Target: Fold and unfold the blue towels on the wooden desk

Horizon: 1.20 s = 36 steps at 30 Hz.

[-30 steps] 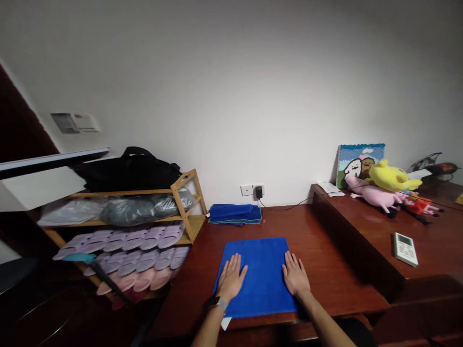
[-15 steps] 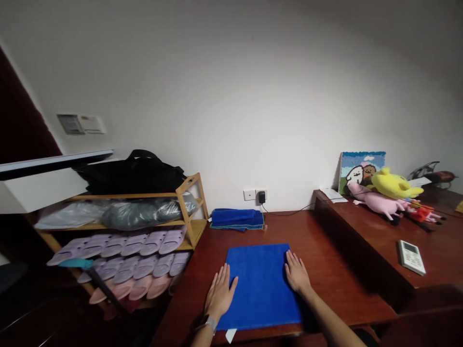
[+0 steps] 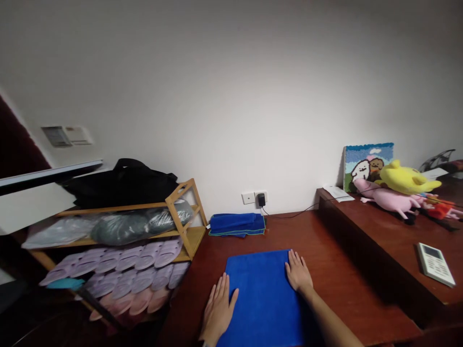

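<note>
a blue towel (image 3: 262,299) lies spread flat on the reddish-brown tabletop (image 3: 336,294), between the person's two hands, its near edge running down to the bottom of the view. the left hand (image 3: 219,308) rests palm down along the towel's left edge, its fingers straight and close together, the thumb held apart over the blue cloth. the right hand (image 3: 299,275) lies palm down by the far right corner, partly on the towel's edge, fingers extended with only slight gaps between them. neither hand pinches anything.

farther back, against the wall, sits a folded blue cloth (image 3: 237,224) with green edging, well apart from both hands. to its right, a black plug adapter (image 3: 261,199) fills a wall socket, its thin cable trailing along the tabletop. at the left stands a wooden rack (image 3: 179,221) of lilac slippers (image 3: 123,260); on the raised surface at the right lies a white remote control (image 3: 436,265) near plush toys (image 3: 390,200).
</note>
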Tool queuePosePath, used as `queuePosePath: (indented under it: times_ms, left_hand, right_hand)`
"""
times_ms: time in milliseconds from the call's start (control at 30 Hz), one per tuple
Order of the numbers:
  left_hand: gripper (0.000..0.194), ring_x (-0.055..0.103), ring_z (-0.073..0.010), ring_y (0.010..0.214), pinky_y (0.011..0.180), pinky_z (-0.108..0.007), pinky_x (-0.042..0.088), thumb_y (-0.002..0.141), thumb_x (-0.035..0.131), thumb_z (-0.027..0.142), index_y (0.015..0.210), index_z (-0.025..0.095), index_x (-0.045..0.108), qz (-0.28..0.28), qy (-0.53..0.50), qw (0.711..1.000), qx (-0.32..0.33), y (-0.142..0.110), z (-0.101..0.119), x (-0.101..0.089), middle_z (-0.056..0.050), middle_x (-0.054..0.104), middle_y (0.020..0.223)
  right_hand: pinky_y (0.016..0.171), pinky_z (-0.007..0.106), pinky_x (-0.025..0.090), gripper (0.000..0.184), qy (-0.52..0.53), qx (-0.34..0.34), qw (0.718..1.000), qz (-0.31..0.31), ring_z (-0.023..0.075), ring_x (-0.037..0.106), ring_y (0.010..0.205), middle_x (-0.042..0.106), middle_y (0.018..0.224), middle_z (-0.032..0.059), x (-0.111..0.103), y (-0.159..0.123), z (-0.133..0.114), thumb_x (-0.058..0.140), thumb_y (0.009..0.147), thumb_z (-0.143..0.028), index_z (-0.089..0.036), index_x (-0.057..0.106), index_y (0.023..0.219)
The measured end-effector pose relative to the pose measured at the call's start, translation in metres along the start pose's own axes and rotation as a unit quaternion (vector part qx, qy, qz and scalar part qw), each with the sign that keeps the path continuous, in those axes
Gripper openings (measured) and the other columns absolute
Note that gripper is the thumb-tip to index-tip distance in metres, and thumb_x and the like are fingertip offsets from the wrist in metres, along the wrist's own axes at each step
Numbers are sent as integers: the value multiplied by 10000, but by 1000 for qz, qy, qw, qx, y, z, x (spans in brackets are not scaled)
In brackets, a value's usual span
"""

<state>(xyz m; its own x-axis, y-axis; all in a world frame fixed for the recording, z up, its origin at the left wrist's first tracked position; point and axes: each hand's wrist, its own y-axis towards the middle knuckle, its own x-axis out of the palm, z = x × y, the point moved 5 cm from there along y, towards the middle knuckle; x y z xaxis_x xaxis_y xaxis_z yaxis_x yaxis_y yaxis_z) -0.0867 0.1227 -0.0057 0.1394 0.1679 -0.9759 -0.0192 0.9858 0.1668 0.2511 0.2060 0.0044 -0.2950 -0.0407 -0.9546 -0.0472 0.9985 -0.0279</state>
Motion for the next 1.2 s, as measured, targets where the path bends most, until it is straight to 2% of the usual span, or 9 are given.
queuePosePath:
  times_ms: [67,133,300,367,433,533,833,1033,1200]
  left_hand:
    - [747,293,-281,1587,1306,-515,274,1054,248,600,1676,189,189,32,-4,999,17,8,22,-5,-78,268,1722]
    - [711,278,-270,1594,1310,-503,265,1069,235,564,1680,210,147,42,-18,997,58,21,59,-6,-63,254,1731]
    - [687,273,-264,1596,1310,-513,257,1076,179,545,1673,205,166,-25,-63,981,181,59,173,15,-84,295,1717]
    - [710,289,-276,1589,1302,-524,271,1069,147,562,1668,184,200,-50,-70,980,180,70,197,27,-115,319,1704]
    - [735,280,-277,1591,1308,-516,257,1062,126,581,1662,170,235,-63,-69,981,168,76,202,36,-119,315,1705]
    - [761,223,-263,1610,1327,-491,211,1054,124,611,1661,168,247,-71,-59,986,139,80,175,39,-90,276,1723]
    - [739,208,-227,1611,1319,-459,207,1059,115,558,1657,149,262,-85,-6,996,35,76,13,5,-79,241,1732]
    - [727,228,-214,1605,1318,-438,219,1050,151,500,1647,103,270,-86,-2,996,0,45,-65,3,-78,248,1729]
    - [701,345,-260,1565,1290,-473,301,1012,271,462,1591,94,416,-1,35,998,-50,7,-122,-5,-112,390,1677]
  right_hand:
    - [1316,418,100,710,5,2,1000,0,216,153,1614,211,1735,71,-2,1,0,140,1046,-431,-80,204,1660]
    - [1318,422,105,703,11,2,1000,0,216,157,1613,214,1732,69,-3,1,-1,153,1045,-419,-84,208,1660]
    - [1315,440,124,693,9,-3,1000,1,231,165,1612,216,1726,80,-2,1,-1,163,1040,-386,-70,231,1653]
    - [1315,439,123,687,6,-7,1000,1,229,160,1613,218,1725,76,-1,1,0,167,1037,-373,-76,245,1651]
    - [1315,439,124,684,6,-9,1000,0,226,162,1612,215,1726,70,1,2,0,170,1035,-367,-81,244,1652]
    - [1316,439,124,685,6,-5,1000,-2,223,167,1611,209,1728,60,3,4,1,164,1038,-376,-89,228,1656]
    - [1318,438,112,691,-6,0,1000,1,217,155,1614,209,1732,52,5,3,2,142,1047,-410,-103,203,1663]
    - [1316,432,133,694,-27,-4,1000,-5,220,171,1610,204,1733,55,6,3,1,126,1045,-400,-90,203,1661]
    - [1312,455,156,695,-26,-12,1000,9,240,204,1604,242,1722,79,7,3,3,151,1041,-396,-84,248,1655]
